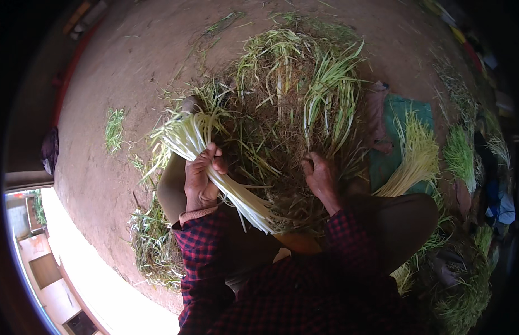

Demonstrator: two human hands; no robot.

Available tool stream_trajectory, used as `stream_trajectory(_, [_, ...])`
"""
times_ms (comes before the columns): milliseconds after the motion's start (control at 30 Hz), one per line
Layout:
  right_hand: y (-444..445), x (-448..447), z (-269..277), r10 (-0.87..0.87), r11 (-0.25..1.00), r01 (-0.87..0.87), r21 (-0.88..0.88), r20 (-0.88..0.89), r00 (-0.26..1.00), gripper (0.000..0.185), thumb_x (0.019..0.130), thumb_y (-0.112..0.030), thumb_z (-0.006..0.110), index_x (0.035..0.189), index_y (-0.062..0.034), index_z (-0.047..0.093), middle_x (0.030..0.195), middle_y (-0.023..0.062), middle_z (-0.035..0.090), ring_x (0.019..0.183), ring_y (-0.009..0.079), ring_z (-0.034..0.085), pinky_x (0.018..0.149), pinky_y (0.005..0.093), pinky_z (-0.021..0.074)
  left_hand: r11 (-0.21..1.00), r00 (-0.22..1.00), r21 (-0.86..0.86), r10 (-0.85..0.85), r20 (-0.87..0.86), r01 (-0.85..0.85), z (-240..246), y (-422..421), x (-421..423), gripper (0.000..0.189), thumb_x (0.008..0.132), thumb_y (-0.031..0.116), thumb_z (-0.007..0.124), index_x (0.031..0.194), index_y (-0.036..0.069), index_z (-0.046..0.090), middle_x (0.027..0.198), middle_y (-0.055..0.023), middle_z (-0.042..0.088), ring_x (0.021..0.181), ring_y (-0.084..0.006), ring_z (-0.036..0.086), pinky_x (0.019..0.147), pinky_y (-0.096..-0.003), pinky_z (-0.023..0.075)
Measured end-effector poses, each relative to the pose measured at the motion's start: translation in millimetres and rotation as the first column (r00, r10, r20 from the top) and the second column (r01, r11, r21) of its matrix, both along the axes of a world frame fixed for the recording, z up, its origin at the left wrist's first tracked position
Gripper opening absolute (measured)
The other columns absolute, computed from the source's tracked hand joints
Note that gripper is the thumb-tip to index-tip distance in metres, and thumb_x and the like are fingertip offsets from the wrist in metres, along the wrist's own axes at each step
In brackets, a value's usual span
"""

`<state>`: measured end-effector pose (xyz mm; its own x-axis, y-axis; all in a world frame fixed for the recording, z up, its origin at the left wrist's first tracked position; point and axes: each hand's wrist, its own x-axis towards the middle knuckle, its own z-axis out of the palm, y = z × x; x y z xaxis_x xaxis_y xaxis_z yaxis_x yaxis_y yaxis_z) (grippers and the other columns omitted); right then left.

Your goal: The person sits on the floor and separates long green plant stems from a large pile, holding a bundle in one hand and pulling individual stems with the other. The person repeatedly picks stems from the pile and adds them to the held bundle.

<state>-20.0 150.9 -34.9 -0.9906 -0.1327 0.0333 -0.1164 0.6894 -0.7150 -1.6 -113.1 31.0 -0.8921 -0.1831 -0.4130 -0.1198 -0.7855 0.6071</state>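
My left hand (204,176) is closed around a thick bunch of pale, chive-like stalks (238,194). The bunch slants, with its loose leafy ends at the upper left and its white ends at the lower right above my lap. My right hand (321,179) is at the near edge of a heap of uncleaned stalks, its fingers curled at the lower tip of some green-leaved stalks (322,96). Whether the fingers pinch one of them is hard to see. Brown roots and dry plant litter (284,167) spread between my two hands.
To my right, a yellowish bunch of stalks (416,159) rests on a green sheet (378,167). Beyond it lies a greener bunch (459,155). Leaf scraps (155,243) are piled beside my left leg, and a small green tuft (114,130) lies on the earthen floor (96,188).
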Motion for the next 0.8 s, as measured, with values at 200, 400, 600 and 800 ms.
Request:
stream_trajectory(200, [-1.5, -34.5, -19.3, -0.116, 0.930, 0.092, 0.355, 0.048, 0.992, 0.026, 0.075, -0.024, 0.062, 0.081, -0.0009, 0.053, 0.071, 0.0189, 0.058, 0.068, 0.0372, 0.057, 0.059, 0.0458, 0.0450, 0.976, 0.966, 0.074, -0.212, 0.151, 0.203, -19.3, 32.4, 14.2, 0.019, 0.084, 0.005, 0.054, 0.103, 0.002, 0.053, 0.075, -0.0083, 0.059, 0.049, -0.0136, 0.051, 0.044, -0.0267, 0.0413])
stream_trajectory(400, [9.7, -35.3, -25.1, -0.144, 0.962, 0.127, 0.241, 0.054, 0.988, 0.021, 0.075, -0.021, 0.058, 0.080, -0.0006, 0.054, 0.069, 0.0204, 0.058, 0.065, 0.0366, 0.057, 0.059, 0.0449, 0.0446, 0.978, 0.975, 0.037, -0.209, 0.076, 0.207, -9.4, 42.8, 9.4, 0.019, 0.082, 0.002, 0.054, 0.101, 0.003, 0.052, 0.076, -0.0101, 0.059, 0.052, -0.0157, 0.054, 0.046, -0.0274, 0.0453])
stream_trajectory(600, [15.7, -11.8, -0.3, -0.121, 0.953, 0.182, -0.242, 0.249, 0.961, 0.018, 0.076, -0.015, 0.058, 0.081, 0.0018, 0.056, 0.062, 0.0122, 0.055, 0.057, 0.0193, 0.055, 0.054, 0.0330, 0.0426, 0.972, 0.976, -0.119, -0.195, 0.094, 0.205, -1.7, 71.3, -6.1, 0.017, 0.080, 0.003, 0.057, 0.096, 0.002, 0.052, 0.072, -0.0108, 0.059, 0.050, -0.0162, 0.054, 0.042, -0.0259, 0.0451])
stream_trajectory(800, [6.0, 22.9, 35.3, 0.003, 0.859, 0.193, -0.475, 0.381, 0.924, 0.012, 0.079, -0.010, 0.058, 0.083, -0.0003, 0.052, 0.058, -0.0003, 0.046, 0.054, 0.0057, 0.043, 0.051, 0.0233, 0.0376, 0.962, 0.976, -0.176, -0.216, -0.016, 0.210, 4.6, 89.5, -20.0, 0.025, 0.073, -0.008, 0.056, 0.097, -0.004, 0.052, 0.071, -0.0142, 0.060, 0.055, -0.0184, 0.059, 0.043, -0.0248, 0.0462])
